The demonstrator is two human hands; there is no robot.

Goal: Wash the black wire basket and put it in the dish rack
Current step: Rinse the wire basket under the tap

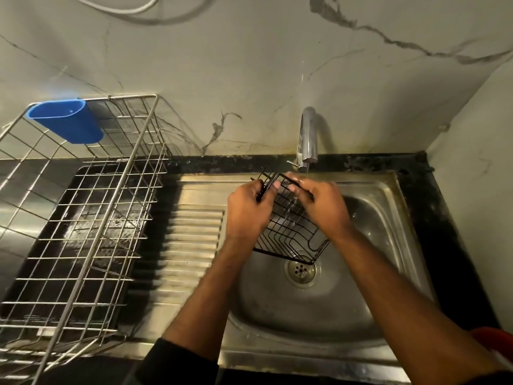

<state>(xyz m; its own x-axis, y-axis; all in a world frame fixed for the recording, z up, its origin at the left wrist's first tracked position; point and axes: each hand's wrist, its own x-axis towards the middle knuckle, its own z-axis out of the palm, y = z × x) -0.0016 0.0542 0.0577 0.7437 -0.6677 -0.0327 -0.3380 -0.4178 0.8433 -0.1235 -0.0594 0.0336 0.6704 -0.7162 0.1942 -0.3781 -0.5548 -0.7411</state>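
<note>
Black wire basket [291, 232], a small rectangular rack of thin dark rods, hangs tilted over the bowl of the stainless steel sink [388, 218], its lower corner just above the round perforated drain [300, 270]. Both hands hold it by its upper end, under the curved chrome tap [308, 137], from which a thin stream of water falls onto the wires. On one side, the left hand [248, 211] curls round the rim, thumb over the top rod and fingers wrapped behind. Opposite it, the right hand [323, 205] has its fingers bent over the wet far rim, gripping it where the water lands. Beside the sink bowl lies the ribbed steel draining board [191, 240], and beyond that stands a large silver wire dish rack [83, 218] on a black tray [91, 237]. A blue plastic cutlery cup [68, 122] hangs on the rack's back edge. Marbled pale wall panels [222, 65] rise behind.
</note>
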